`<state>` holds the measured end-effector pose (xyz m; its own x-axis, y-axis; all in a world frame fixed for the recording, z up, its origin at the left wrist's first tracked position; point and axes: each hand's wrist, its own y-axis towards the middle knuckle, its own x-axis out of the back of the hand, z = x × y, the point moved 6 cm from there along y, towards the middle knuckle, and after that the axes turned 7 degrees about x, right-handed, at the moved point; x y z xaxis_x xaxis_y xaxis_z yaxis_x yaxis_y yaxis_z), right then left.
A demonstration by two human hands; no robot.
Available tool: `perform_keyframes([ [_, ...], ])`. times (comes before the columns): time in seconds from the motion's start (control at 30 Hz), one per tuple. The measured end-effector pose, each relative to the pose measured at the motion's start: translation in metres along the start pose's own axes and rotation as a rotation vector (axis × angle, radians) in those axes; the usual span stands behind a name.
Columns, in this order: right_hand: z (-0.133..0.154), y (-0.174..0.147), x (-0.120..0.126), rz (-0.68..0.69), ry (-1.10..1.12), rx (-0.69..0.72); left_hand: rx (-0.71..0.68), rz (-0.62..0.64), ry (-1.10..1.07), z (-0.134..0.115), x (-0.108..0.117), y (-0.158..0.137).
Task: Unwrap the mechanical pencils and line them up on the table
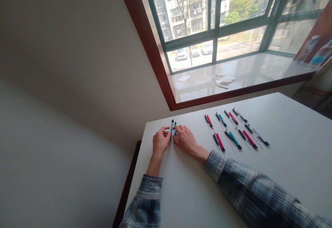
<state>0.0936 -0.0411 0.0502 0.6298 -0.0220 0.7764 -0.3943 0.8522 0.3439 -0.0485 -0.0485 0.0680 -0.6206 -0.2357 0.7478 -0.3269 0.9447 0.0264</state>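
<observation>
At the far left of the white table (192,193), my left hand (160,141) is closed with its fingertips on a teal and black pen (172,124). Right beside it lies a second teal and black pen (175,123), with the bent fingers of my right hand (186,139) closed at it. The lower parts of both pens are partly hidden by my fingers. To the right of my hands, pen parts lie in two rows: black pieces, pink barrels (250,139), teal barrels (235,140), clear barrels and thin refills.
Behind the table is a window sill (197,86) with a crumpled cloth (224,81), a piece of paper (184,78) and plastic bottles (321,53) at the right. A plain wall (64,117) rises on the left. Dark red trim (153,55) frames the window.
</observation>
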Motion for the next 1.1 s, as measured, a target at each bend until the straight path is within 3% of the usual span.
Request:
perform_keyframes([
  [0.37,0.002,-0.001,-0.001,0.015,0.000,-0.008,-0.023,-0.023,0.145,-0.009,-0.001,-0.005],
  [0.83,-0.001,-0.001,0.000,0.019,0.041,-0.028,-0.053,0.051,0.013,-0.007,-0.009,-0.004],
  [1.1,-0.002,-0.001,0.001,-0.001,0.036,-0.023,-0.071,0.037,0.055,-0.009,-0.011,-0.004],
])
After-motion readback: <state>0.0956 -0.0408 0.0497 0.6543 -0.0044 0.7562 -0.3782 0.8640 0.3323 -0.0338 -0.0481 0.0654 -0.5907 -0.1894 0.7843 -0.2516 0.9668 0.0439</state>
